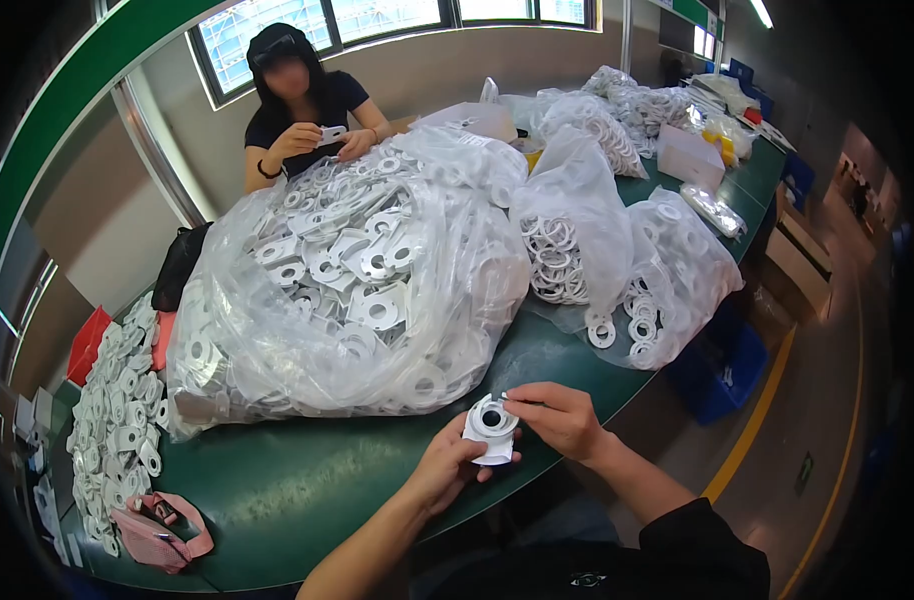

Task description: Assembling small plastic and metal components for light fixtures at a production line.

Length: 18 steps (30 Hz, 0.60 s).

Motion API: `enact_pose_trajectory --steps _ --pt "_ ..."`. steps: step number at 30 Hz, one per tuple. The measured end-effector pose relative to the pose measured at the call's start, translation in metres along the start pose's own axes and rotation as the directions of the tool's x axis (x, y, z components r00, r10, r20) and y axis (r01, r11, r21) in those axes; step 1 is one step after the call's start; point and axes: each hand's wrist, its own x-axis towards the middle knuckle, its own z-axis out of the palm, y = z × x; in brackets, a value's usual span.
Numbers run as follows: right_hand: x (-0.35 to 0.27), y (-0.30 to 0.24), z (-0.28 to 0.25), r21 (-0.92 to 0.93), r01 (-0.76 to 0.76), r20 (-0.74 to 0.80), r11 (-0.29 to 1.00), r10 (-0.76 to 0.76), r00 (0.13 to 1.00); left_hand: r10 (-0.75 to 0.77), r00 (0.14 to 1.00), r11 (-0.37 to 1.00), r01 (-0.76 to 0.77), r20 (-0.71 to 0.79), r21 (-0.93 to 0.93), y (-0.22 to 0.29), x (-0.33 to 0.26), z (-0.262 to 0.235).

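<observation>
Close to the front edge of the table, my left hand (444, 466) is closed around a white plastic part (492, 449) with a ring and a dark round hole at its upper end. The thumb lies across the part's lower half. My right hand (560, 418) meets it from the right, thumb and forefinger pinched at the ring's upper rim. Something small and thin shows at those fingertips, too small to name. Beyond my hands stands a big clear plastic bag (477, 330), opened wide and heaped with similar white plastic parts (380, 310).
White parts (127, 400) lie piled at the left, beside a pink pouch (162, 535). Bags of white rings (555, 255) stand right of the big bag on the green table (277, 490). Across it, a co-worker (302, 110) holds a white part. A blue crate (722, 370) sits below the right edge.
</observation>
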Motion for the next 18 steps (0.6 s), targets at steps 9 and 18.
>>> enact_pose_trajectory --steps 9,18 --pt "0.000 0.001 0.004 -0.115 0.144 0.097 0.983 -0.133 0.986 -0.017 1.000 0.997 0.017 -0.005 -0.076 -0.002 -0.002 -0.001" --pt "0.000 0.000 -0.006 -0.184 0.312 0.155 0.932 -0.286 0.946 0.059 0.998 0.997 -0.061 0.033 0.055 -0.010 -0.001 -0.001"
